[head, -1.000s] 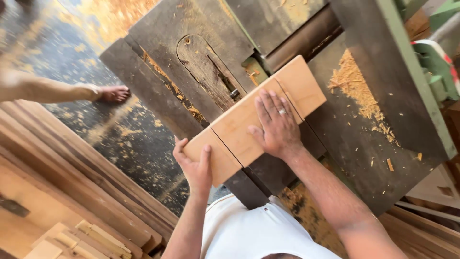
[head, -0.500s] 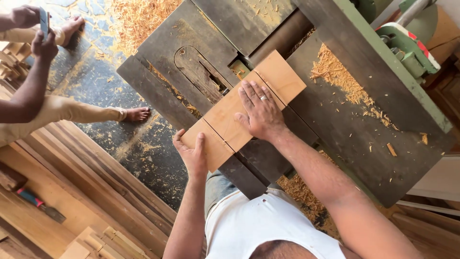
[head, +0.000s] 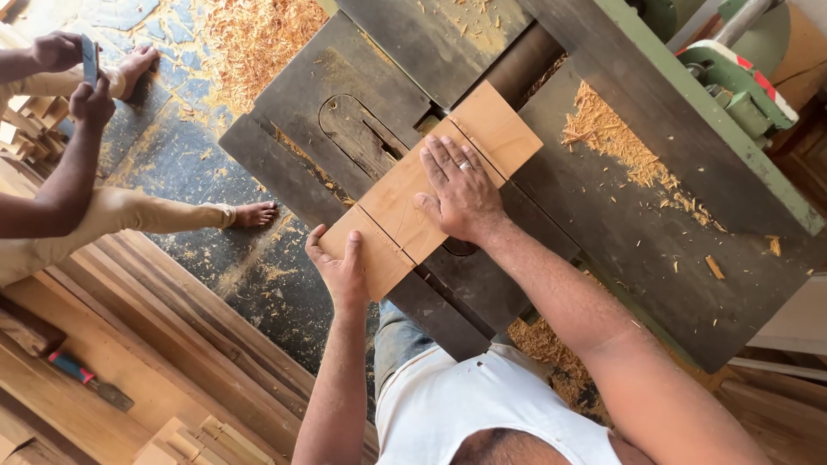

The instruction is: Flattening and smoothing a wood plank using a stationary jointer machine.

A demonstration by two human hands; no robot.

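A flat light-brown wooden board (head: 500, 129) with pencil lines across it lies on the dark metal table (head: 620, 232) of a woodworking machine. My right hand (head: 461, 189) presses flat on the board's middle, fingers spread, a ring on one finger. My left hand (head: 340, 267) cups the board's near end, thumb on top. The board's far end reaches the gap by the machine's round cutter drum (head: 525, 60).
Wood shavings (head: 603, 129) lie on the table and floor. A green guard (head: 732, 82) sits at the far right. Another person (head: 77, 207) sits at left, bare feet out, holding a phone (head: 89, 58). Long planks (head: 172, 336) and a tool (head: 86, 379) lie below left.
The view has shifted, bringing the seated person and phone into sight. My hands have stayed on the board, which has slid slightly forward over the cutter gap.
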